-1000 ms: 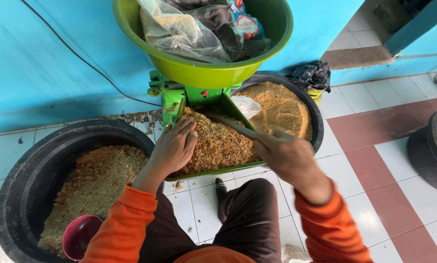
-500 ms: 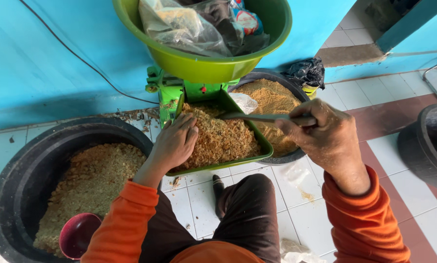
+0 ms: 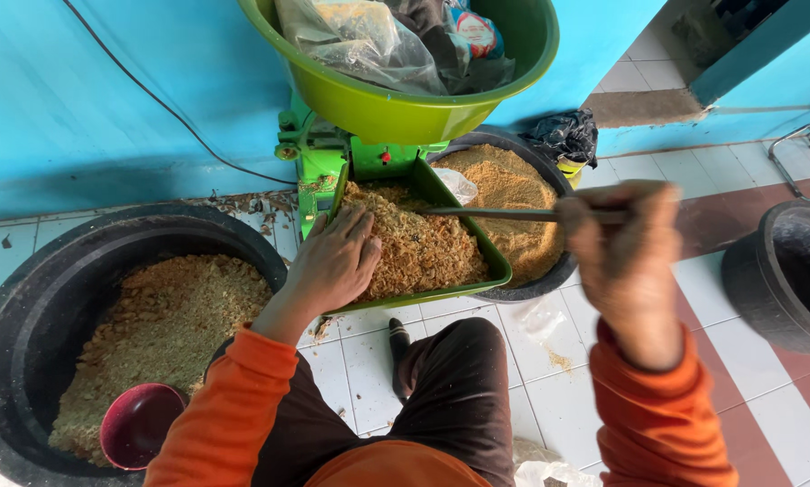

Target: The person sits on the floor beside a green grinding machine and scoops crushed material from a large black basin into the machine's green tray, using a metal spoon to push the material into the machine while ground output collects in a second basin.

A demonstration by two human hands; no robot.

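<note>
My left hand (image 3: pixel 335 261) lies palm down on the coarse brown meal heaped in a green tray (image 3: pixel 477 248) fixed to a green grinding machine (image 3: pixel 315 158). My right hand (image 3: pixel 626 261), raised and blurred, grips a long thin metal rod (image 3: pixel 495 214) that reaches left over the tray. Both arms wear orange sleeves. A wide green basin (image 3: pixel 396 113) sits on top of the machine and holds plastic bags.
A large black tub (image 3: pixel 26 298) at left holds pale meal and a dark red bowl (image 3: pixel 139 424). A second black tub (image 3: pixel 536 284) with fine meal sits behind the tray. Another black tub (image 3: pixel 779 280) stands at right. A blue wall rises behind; the floor is tiled.
My right hand has lifted and drawn back to the right with the rod. The left hand stays on the meal in the tray.
</note>
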